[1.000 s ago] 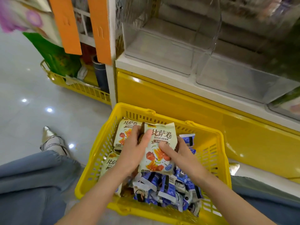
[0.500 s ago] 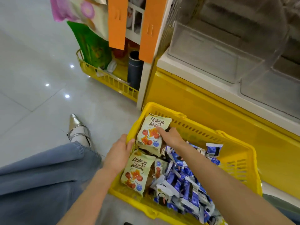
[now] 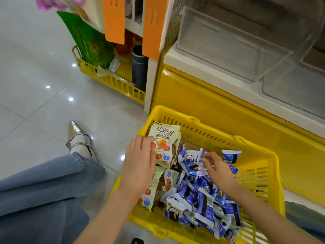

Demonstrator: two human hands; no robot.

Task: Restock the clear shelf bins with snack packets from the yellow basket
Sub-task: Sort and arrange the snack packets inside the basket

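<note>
Picking step; my left grip [image 3: 139, 166] lies on a cream packet [image 3: 164, 143] in the yellow basket [image 3: 219, 138] — pinching or not, I cannot tell; right grip [image 3: 218, 169] hangs loose, empty, over blue packets [image 3: 193, 168]; next — close on one, lift to the clear bins [image 3: 228, 46].

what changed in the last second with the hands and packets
The right hand let go of the cream snack packet and moved right, over the blue-and-white packets. The left hand moved onto the cream packet and touches it. The yellow plastic basket and clear plastic shelf bins stayed put.
</note>
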